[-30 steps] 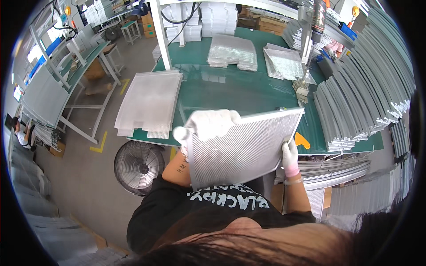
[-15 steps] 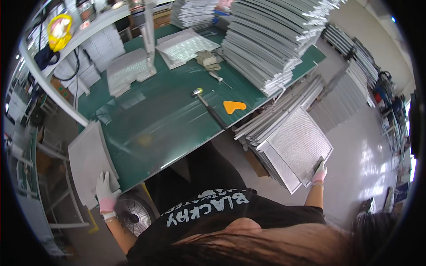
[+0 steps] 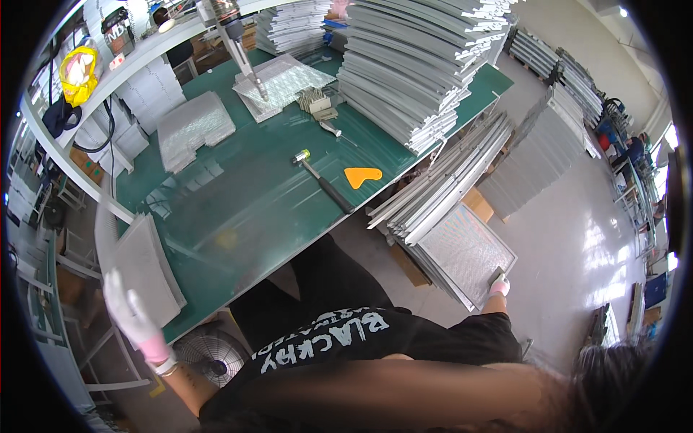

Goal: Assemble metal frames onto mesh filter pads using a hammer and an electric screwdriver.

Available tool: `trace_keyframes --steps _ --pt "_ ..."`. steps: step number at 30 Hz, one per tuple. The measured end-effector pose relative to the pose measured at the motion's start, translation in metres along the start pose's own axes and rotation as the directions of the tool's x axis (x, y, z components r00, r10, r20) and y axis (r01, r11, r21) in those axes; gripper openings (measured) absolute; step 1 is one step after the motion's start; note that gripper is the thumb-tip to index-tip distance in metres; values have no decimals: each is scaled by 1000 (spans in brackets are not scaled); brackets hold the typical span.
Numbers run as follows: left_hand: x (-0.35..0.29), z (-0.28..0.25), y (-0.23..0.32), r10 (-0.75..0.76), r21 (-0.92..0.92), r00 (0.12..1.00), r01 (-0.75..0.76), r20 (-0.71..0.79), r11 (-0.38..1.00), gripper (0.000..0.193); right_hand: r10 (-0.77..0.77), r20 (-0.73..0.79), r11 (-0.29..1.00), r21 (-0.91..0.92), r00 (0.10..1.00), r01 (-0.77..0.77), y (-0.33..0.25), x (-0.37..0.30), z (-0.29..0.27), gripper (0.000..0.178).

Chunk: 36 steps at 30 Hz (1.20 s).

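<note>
My left hand (image 3: 136, 317), in a white glove with a pink cuff, is smeared by motion beside the left end of the table. A blurred pale sheet (image 3: 106, 234) rises from its fingers, apparently gripped by the edge. Beside it a stack of thin grey sheets (image 3: 148, 270) overhangs the table edge. My right hand (image 3: 499, 284), gloved the same way, is closed on the near right corner of a silvery framed mesh panel (image 3: 469, 249). That panel lies tilted against a pile of similar panels (image 3: 433, 191) right of the table.
On the green table (image 3: 238, 216) lie a black-handled hammer (image 3: 325, 187), an orange scraper (image 3: 362, 177), a screwdriver (image 3: 330, 128) and cut sheets (image 3: 195, 130). A tall stack of grey panels (image 3: 404, 72) stands at the back right. A power driver (image 3: 232, 32) hangs above; a floor fan (image 3: 213, 357) stands below.
My left hand has moved left and outward off the stack, with a pale sheet rising beside it. My right hand has lowered the framed panel onto the pile. The view has shifted slightly.
</note>
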State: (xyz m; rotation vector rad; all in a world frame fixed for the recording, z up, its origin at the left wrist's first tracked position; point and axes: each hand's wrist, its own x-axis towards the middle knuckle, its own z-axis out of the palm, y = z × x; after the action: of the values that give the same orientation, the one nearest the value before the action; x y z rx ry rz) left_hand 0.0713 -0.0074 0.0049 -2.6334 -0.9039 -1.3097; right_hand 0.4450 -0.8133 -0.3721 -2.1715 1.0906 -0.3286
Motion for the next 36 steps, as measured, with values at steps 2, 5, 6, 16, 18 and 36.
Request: trace_keyframes --steps 2,5,6,16,18,36 --pt "-6 30 36 71 -6 992 -70 101 997 40 1 27 988 -154 1000 3 -18 -4 -9 46" --pt "-51 85 54 150 17 937 -164 317 986 44 188 126 921 -366 974 -131 -133 -103 -24 45" --pt "-60 123 73 263 -19 911 -271 318 962 43 144 16 929 -346 990 -129 -140 -102 -38 44" --pt "-43 250 119 323 -607 769 105 551 787 55 -991 19 -105 472 -129 875 -373 -371 79 40" --pt "-5 246 103 237 -600 811 168 535 782 52 -927 118 -203 637 -355 743 -417 -434 114 41" --pt "222 424 -120 -474 23 735 531 486 847 85 -694 711 269 404 -115 874 -664 -700 307 71"
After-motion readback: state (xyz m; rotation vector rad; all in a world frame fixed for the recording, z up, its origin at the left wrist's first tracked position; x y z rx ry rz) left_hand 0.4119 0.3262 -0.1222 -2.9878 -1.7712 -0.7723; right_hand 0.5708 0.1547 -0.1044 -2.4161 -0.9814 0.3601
